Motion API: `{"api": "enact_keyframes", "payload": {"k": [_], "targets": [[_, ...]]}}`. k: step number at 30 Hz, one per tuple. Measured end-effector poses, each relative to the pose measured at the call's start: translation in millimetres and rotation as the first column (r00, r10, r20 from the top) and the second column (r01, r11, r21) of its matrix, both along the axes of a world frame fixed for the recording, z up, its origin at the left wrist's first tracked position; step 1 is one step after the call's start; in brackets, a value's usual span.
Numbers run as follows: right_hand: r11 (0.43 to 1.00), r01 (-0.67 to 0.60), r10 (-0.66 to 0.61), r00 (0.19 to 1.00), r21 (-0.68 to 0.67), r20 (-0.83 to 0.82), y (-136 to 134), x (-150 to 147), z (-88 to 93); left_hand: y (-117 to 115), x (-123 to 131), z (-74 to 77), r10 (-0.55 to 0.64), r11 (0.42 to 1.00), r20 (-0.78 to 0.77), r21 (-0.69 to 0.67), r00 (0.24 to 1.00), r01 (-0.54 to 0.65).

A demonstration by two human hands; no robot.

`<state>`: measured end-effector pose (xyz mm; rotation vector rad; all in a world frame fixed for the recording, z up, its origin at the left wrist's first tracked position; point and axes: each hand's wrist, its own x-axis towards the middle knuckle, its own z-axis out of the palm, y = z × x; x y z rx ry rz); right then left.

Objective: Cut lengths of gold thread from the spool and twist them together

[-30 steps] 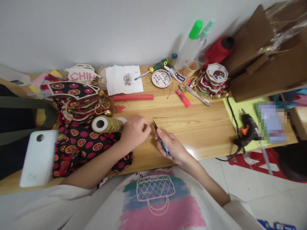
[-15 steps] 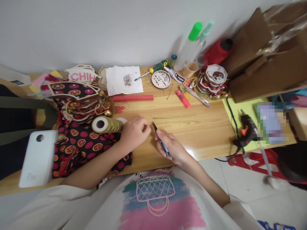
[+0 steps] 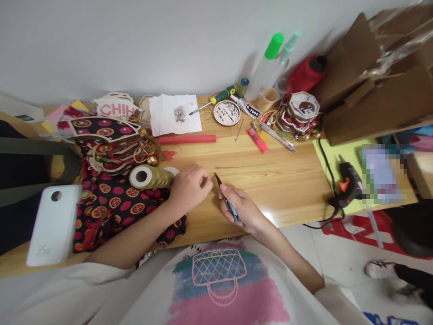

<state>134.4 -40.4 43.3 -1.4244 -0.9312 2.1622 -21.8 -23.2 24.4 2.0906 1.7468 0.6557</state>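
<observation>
My left hand [image 3: 192,187] is closed in a pinch above the wooden table. Whatever it holds, if anything, is too small to make out. Just beside it lies a spool of olive-gold ribbon [image 3: 157,177], resting on black cloth with a round red and orange print [image 3: 137,208]. Wrapped in my right hand [image 3: 241,207] is a small pointed tool with a dark tip and blue-grey handle [image 3: 231,209]. Its tip points up and left, close to my left fingers but apart from them. A thin dark strand [image 3: 250,166] lies on the wood beyond the tip.
Along the wall stand a screwdriver [image 3: 223,94], a B-7000 glue tube [image 3: 249,108], clear bottles [image 3: 260,74] and stacked ornaments [image 3: 301,110]. A red stick [image 3: 187,139] lies behind my hands. To the right are a glue gun [image 3: 350,180] and cardboard box [image 3: 375,99]; a white power bank [image 3: 54,225] is left.
Both hands and the tool have stayed almost still. At the lower right, another person's shoe and dark trouser leg have come further into view on the floor.
</observation>
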Motion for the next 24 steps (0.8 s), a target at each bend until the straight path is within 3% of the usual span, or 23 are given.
{"api": "enact_keyframes", "payload": {"k": [24], "targets": [[1.000, 0.006, -0.006, 1.000, -0.007, -0.002, 0.3, 0.2, -0.5, -0.1, -1.0, -2.2, -0.019, 0.998, 0.027, 0.058, 0.999, 0.017]]}}
